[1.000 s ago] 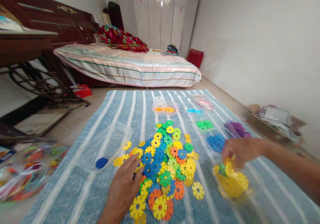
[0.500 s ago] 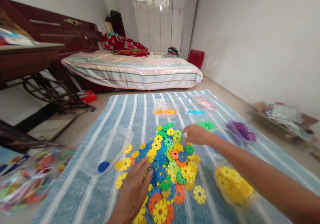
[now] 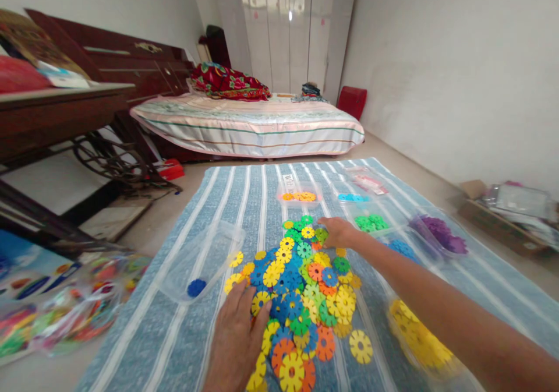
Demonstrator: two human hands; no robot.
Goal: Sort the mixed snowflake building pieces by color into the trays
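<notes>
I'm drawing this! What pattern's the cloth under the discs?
Blue cloth, white stripes; head view shows it.

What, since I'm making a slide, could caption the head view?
Left hand at the left edge, right hand at the far end of a colourful disc pile on striped cloth.

Over my feed I see a striped bed, a glossy pale wardrobe behind it, and a white wall at right.

Reference: disc pile. Left hand blocks its near-left edge; right forearm bars the space to its right. Clear box obstructs left. Passable: bare cloth beyond pile's far-left end.
</notes>
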